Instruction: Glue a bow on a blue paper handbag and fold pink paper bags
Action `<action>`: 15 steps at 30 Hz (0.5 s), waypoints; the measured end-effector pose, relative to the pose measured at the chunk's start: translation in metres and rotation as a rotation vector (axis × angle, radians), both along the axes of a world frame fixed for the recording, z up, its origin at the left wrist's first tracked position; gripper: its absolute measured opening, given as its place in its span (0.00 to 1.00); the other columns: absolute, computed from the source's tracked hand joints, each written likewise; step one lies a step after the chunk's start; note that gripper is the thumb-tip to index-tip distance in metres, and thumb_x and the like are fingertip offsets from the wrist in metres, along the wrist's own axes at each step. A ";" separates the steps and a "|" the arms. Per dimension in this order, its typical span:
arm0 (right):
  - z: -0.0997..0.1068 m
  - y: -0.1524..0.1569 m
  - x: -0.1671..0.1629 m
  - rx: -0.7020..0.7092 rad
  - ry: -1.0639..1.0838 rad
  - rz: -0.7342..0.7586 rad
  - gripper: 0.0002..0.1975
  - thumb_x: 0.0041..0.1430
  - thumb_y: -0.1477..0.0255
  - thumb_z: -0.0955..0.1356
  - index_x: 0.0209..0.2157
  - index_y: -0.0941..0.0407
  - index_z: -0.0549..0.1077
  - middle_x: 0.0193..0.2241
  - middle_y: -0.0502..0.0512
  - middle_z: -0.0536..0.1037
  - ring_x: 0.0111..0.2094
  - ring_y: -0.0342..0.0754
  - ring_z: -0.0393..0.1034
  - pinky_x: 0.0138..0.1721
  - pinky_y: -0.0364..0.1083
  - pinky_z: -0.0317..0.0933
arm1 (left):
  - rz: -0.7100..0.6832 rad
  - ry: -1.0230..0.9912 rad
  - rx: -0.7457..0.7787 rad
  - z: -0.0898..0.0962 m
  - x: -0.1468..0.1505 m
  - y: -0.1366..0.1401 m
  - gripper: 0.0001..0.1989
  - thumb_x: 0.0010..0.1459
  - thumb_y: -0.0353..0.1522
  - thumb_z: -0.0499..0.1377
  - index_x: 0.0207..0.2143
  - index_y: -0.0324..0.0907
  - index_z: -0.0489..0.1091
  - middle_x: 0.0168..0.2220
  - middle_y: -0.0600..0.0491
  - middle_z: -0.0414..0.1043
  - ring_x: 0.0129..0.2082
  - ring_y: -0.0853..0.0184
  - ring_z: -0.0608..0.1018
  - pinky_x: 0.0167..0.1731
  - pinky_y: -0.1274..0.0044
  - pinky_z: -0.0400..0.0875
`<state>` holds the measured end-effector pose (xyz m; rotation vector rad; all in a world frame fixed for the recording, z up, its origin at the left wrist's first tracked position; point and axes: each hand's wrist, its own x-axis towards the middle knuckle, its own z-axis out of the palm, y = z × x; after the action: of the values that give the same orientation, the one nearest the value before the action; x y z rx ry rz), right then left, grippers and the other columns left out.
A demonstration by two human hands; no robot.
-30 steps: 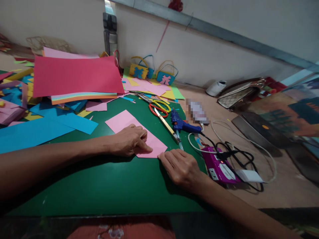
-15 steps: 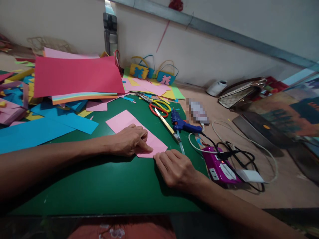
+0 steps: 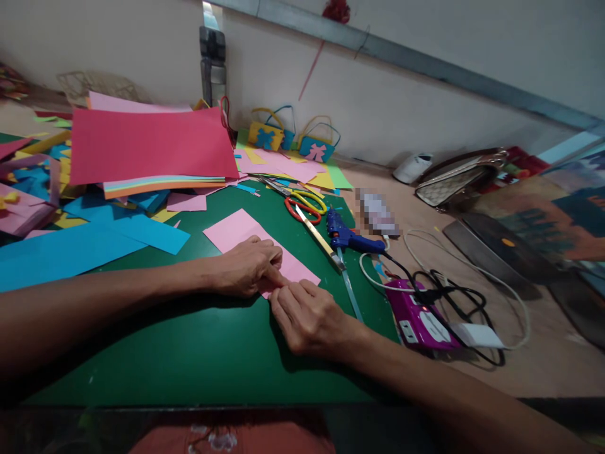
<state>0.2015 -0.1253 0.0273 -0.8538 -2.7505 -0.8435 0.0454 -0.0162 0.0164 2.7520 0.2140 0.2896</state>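
A pink sheet of paper (image 3: 239, 228) lies slantwise on the green cutting mat (image 3: 189, 353). My left hand (image 3: 248, 268) rests on its near part, fingers curled and pressing down at the near edge. Closed fingers of my right hand (image 3: 305, 315) pinch the same edge, close against the left fingertips. The hands cover much of the paper's near side, so the edge between them is hidden. Just beyond the paper are scissors (image 3: 305, 207) with red and yellow handles, a cutter knife (image 3: 319, 239) and a blue glue gun (image 3: 352, 238) with a clear glue stick.
Stacked coloured sheets topped with red (image 3: 154, 145) stand at the back left, beside blue strips (image 3: 94, 249) and scraps. Small paper bags (image 3: 267, 135) with bows sit by the wall. A purple power strip (image 3: 416, 315) with tangled cables, a phone and a handbag (image 3: 458, 180) occupy the right.
My right hand has slid left along the paper's near edge, up to my left fingers. My left hand stays in place on the paper.
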 end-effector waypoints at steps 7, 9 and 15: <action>-0.002 0.004 -0.008 0.005 0.001 0.045 0.09 0.57 0.81 0.61 0.27 0.62 0.72 0.20 0.55 0.71 0.22 0.47 0.63 0.24 0.48 0.48 | 0.007 -0.036 0.041 -0.005 0.001 0.000 0.07 0.52 0.24 0.57 0.23 0.40 0.71 0.31 0.52 0.66 0.33 0.66 0.66 0.33 0.72 0.53; -0.002 0.003 -0.008 0.004 0.004 0.052 0.10 0.57 0.81 0.61 0.27 0.62 0.72 0.20 0.55 0.70 0.23 0.48 0.63 0.25 0.48 0.48 | 0.006 -0.047 0.045 -0.006 0.001 0.000 0.09 0.54 0.24 0.56 0.23 0.40 0.71 0.30 0.52 0.65 0.33 0.66 0.66 0.33 0.72 0.53; 0.001 -0.008 0.007 -0.037 -0.003 -0.071 0.11 0.58 0.81 0.59 0.27 0.61 0.71 0.21 0.55 0.69 0.23 0.47 0.59 0.26 0.47 0.49 | 0.001 -0.033 0.058 -0.005 -0.001 -0.001 0.10 0.59 0.29 0.55 0.37 0.49 0.75 0.31 0.52 0.65 0.33 0.65 0.65 0.33 0.72 0.51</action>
<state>0.2088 -0.1329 0.0284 -0.9626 -2.7614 -0.8097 0.0444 -0.0169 0.0110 2.8018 0.2020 0.3465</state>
